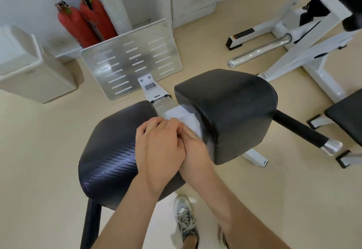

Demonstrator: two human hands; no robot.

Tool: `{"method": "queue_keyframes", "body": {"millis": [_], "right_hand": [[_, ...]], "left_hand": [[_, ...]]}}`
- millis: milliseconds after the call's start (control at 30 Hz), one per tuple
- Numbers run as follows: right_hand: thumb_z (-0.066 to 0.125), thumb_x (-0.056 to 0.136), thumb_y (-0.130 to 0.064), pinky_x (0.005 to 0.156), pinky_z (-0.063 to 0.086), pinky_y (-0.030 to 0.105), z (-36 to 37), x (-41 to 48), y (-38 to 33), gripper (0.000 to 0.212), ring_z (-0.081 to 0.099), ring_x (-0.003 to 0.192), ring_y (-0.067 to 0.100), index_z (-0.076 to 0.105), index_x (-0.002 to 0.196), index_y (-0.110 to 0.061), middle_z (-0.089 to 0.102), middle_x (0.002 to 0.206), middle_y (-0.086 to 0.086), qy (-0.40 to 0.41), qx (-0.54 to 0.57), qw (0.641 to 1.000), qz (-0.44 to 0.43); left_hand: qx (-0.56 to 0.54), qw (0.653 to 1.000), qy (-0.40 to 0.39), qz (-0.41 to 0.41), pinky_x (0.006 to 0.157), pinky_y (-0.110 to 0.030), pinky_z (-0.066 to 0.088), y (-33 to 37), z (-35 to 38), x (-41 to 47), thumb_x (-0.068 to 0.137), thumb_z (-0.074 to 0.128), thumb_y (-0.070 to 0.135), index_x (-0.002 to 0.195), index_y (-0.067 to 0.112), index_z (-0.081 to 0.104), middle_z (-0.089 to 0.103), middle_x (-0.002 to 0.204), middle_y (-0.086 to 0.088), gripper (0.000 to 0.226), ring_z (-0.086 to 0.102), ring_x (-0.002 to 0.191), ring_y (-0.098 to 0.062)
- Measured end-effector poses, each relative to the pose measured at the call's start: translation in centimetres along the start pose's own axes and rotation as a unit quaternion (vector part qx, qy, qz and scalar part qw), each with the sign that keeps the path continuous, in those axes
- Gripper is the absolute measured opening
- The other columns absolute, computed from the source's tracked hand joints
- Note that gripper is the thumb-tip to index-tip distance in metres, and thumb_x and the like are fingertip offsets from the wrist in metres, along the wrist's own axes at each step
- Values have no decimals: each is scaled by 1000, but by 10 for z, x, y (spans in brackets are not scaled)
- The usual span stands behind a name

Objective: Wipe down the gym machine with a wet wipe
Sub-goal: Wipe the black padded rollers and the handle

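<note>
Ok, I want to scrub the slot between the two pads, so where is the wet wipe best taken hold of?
Probably its near end, where the left hand and right hand cover it, coming from above on your own side. The wet wipe lies in the narrow gap, with the left pad and right pad walling both sides, so fingers likely fit only lengthwise.
</note>
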State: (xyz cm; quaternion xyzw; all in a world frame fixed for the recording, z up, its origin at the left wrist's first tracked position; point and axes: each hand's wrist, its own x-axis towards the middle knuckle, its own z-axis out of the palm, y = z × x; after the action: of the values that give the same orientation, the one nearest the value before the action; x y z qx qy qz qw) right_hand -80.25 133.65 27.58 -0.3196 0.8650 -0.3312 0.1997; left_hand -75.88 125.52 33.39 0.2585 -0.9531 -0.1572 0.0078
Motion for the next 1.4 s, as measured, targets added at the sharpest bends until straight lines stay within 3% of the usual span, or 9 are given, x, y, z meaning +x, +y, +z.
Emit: {"method": "queue_keyframes", "body": {"millis": [200, 367, 467, 567, 767, 1000, 1133, 1300, 1400], "right_hand": [[51, 90, 6, 51, 37, 22, -38, -17, -18, 27, 46, 53, 8, 68, 72, -6, 55, 58, 1, -10, 446, 872, 201], [41, 100, -11, 67, 51, 20, -112, -19, 2, 28, 65, 63, 8, 64, 116, -5, 61, 117, 25, -145, 666, 667, 300], [46, 94, -32, 79, 57, 33, -167, -24, 35, 40, 70, 87, 21, 70, 109, -4, 68, 105, 16, -163, 721, 611, 285], [43, 93, -38, 81, 55, 37, -215, -24, 76, 45, 66, 91, 25, 73, 102, -5, 67, 100, 15, -178, 704, 630, 276], [48, 99, -21, 71, 43, 34, -297, -28, 160, 28, 57, 78, 19, 60, 81, -3, 61, 79, 4, -57, 471, 850, 230], [42, 100, -23, 62, 41, 29, -308, -34, 240, 23, 52, 68, 17, 52, 83, -12, 55, 72, 2, 59, 251, 929, 265], [49, 96, -25, 55, 43, 30, -299, -32, 252, 18, 53, 62, 22, 58, 86, -13, 61, 74, 19, 4, 217, 948, 232], [54, 94, -27, 59, 52, 33, -297, -26, 259, 12, 65, 68, 26, 64, 101, -26, 69, 72, 10, -35, 217, 945, 242], [51, 93, -34, 64, 48, 33, -289, -21, 276, 23, 60, 72, 21, 57, 115, -27, 62, 68, -2, -26, 53, 971, 232]], "left_hand": [[-179, 979, 13, -100, 95, -26, 39, 10, -14, 8, 82, 57, 14, 102, 34, 68, 64, 99, 21, 30, 52, 103, -2], [-477, 867, -69, -128, 84, -12, 47, 39, -38, -2, 92, 60, 32, 111, 28, 66, 69, 107, 16, 21, 60, 102, 4], [-504, 838, -174, -112, 80, -12, 49, 87, -31, -9, 87, 58, 49, 114, 25, 66, 70, 105, 9, 36, 64, 97, -1], [-501, 836, -173, -140, 72, -23, 52, 145, -13, -11, 83, 64, 39, 101, 20, 71, 73, 94, 0, 27, 68, 84, -15], [-641, 739, -98, -186, 91, -38, 53, 235, 40, 0, 87, 59, 36, 99, 13, 73, 72, 102, -7, 29, 66, 99, -22], [-565, 779, -146, -230, 74, -39, 46, 294, 99, -3, 67, 72, 27, 83, 15, 68, 63, 78, -9, 20, 55, 75, -20], [-640, 681, -206, -292, 91, -40, 52, 299, 120, -19, 81, 68, 30, 114, 23, 66, 71, 110, 2, 35, 68, 102, -18], [-696, 584, -61, -412, 96, -45, 48, 305, 132, -21, 97, 52, 24, 112, 15, 69, 72, 111, -6, 25, 67, 105, -24], [-637, 642, -5, -427, 78, -41, 56, 310, 143, -20, 97, 55, 21, 103, 18, 71, 75, 97, -4, 17, 71, 89, -23]]}}
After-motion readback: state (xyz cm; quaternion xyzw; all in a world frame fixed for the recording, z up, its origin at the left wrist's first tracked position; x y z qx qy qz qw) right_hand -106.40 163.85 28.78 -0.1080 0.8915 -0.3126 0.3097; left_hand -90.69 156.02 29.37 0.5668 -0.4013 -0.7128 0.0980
